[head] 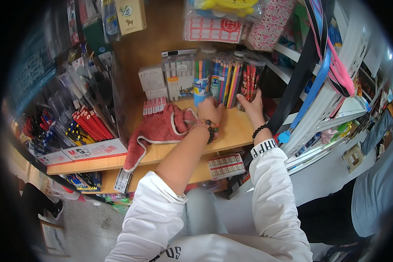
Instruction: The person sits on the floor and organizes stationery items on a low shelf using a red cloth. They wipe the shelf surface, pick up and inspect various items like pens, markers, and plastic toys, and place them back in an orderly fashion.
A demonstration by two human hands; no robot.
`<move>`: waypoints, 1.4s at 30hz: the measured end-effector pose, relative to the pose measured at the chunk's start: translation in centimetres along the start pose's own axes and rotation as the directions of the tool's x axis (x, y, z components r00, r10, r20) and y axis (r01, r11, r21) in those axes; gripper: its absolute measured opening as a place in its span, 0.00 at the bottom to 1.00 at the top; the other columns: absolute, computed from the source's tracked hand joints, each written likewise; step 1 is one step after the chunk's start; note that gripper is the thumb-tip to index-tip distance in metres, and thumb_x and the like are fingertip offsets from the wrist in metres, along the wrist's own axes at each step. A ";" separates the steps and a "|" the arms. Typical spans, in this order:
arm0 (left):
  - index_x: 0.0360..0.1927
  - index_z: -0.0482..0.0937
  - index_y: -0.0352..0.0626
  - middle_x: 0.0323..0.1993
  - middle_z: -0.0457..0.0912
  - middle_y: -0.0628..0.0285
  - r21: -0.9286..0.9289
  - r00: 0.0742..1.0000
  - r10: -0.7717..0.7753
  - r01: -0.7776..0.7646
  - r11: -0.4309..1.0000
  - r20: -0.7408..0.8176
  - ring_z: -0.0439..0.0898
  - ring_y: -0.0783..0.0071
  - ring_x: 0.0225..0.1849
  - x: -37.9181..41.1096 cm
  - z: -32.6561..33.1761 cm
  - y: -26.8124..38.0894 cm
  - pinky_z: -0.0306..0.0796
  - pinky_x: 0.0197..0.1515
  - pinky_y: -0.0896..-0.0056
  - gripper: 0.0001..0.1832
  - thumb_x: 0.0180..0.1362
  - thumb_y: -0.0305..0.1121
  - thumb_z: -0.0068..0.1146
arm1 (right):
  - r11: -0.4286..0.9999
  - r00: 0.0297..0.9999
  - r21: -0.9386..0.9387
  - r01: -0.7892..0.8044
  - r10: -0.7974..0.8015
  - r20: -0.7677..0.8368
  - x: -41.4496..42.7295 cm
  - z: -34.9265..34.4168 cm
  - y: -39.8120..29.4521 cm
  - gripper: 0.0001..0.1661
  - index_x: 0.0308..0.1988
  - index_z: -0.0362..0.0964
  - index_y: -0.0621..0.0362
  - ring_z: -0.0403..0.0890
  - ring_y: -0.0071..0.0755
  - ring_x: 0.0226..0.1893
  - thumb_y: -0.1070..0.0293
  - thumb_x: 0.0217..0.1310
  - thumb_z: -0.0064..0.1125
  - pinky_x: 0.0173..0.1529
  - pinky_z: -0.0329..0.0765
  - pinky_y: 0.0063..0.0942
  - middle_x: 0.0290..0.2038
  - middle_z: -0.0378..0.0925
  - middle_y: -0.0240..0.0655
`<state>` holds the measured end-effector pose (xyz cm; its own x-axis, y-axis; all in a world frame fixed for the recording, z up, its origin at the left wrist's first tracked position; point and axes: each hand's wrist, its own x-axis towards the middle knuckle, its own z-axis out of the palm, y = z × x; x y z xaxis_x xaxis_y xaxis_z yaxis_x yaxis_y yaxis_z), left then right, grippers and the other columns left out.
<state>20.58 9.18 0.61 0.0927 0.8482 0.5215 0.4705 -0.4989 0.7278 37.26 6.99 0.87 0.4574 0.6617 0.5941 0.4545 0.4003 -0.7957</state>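
Note:
On a wooden shelf [239, 126], my left hand [210, 110] is at the base of a blue container of markers [201, 86]; its fingers are partly hidden, so its hold is unclear. My right hand [253, 106] has its thumb and fingers around the lower part of a clear tub of red-patterned pencils [249, 78]. Between the hands stand clear tubs of colored pencils [228, 82]. A red cloth with pale edging [160, 127] lies left of my left wrist and hangs over the shelf's front edge.
Pen display boxes [94, 150] fill the left side. White boxes [152, 78] and a clear pack of pens [180, 77] stand at the back. Packaged goods [212, 29] hang above. Ribbons [327, 65] hang by the right rack. Another person [376, 196] stands at right; someone's leg [40, 199] shows at left.

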 end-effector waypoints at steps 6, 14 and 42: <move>0.25 0.79 0.36 0.23 0.80 0.51 0.025 1.000 0.024 -0.024 0.999 0.007 0.80 0.54 0.28 0.1 -0.1 -0.2 0.73 0.34 0.62 0.11 0.43 0.34 0.63 | 1.000 1.000 0.006 0.014 -0.014 0.018 -0.3 0.2 -0.4 0.46 0.59 0.51 0.61 0.72 0.38 0.51 0.62 0.44 0.67 0.55 0.66 0.30 0.51 0.69 0.45; 0.26 0.80 0.36 0.24 0.80 0.49 0.015 1.000 0.014 -0.015 1.000 0.014 0.80 0.53 0.29 -0.1 -0.1 -0.1 0.73 0.34 0.61 0.11 0.44 0.34 0.62 | 0.999 0.997 0.012 0.036 -0.036 0.065 0.2 0.3 0.9 0.52 0.64 0.40 0.60 0.66 0.43 0.56 0.61 0.47 0.65 0.59 0.62 0.31 0.57 0.62 0.49; 0.39 0.76 0.34 0.30 0.79 0.50 -0.339 0.896 0.438 -0.435 0.834 -0.072 0.78 0.53 0.33 -6.1 -7.3 4.7 0.72 0.35 0.62 0.12 0.48 0.23 0.49 | 0.643 0.836 0.614 -0.459 0.546 0.053 4.4 0.5 2.3 0.57 0.61 0.55 0.60 0.64 0.39 0.58 0.22 0.51 0.25 0.62 0.58 0.34 0.60 0.62 0.37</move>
<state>15.78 0.38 4.12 0.2260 0.5291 0.8179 0.0548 -0.8452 0.5316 39.96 11.15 1.66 0.5902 0.8053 0.0560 -0.3869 0.3431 -0.8559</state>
